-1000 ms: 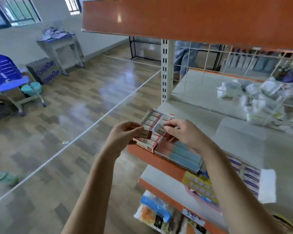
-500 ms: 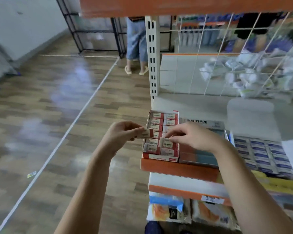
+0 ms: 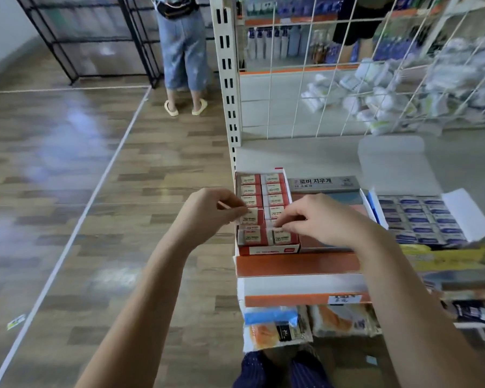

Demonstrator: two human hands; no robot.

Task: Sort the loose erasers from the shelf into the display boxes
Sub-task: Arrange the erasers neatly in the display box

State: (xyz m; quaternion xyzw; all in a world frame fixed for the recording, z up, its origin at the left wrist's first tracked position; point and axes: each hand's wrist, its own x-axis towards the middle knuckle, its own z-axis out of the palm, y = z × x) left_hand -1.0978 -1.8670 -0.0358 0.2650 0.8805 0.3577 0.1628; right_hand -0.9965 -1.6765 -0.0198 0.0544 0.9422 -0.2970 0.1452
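Observation:
A red display box [image 3: 266, 250] of red-and-cream 2B erasers sits at the shelf's front left corner. My left hand [image 3: 207, 214] pinches one eraser [image 3: 251, 217] at the box's left column, fourth row from the back. My right hand [image 3: 319, 219] has its fingertips curled onto an eraser [image 3: 280, 229] in the right column near the front. To the right stand a grey-lidded eraser box [image 3: 324, 184] and an open box of blue erasers [image 3: 420, 217].
A white upright post [image 3: 227, 79] and wire grid [image 3: 347, 65] back the shelf, with white packets [image 3: 375, 99] piled behind. A person in sandals [image 3: 184, 65] stands in the aisle. Snack packs [image 3: 277, 326] fill the lower shelf. Wood floor lies left.
The camera has tilted down and right. My left hand brought its eraser from beside the box into the left column. My right hand stayed on the right column.

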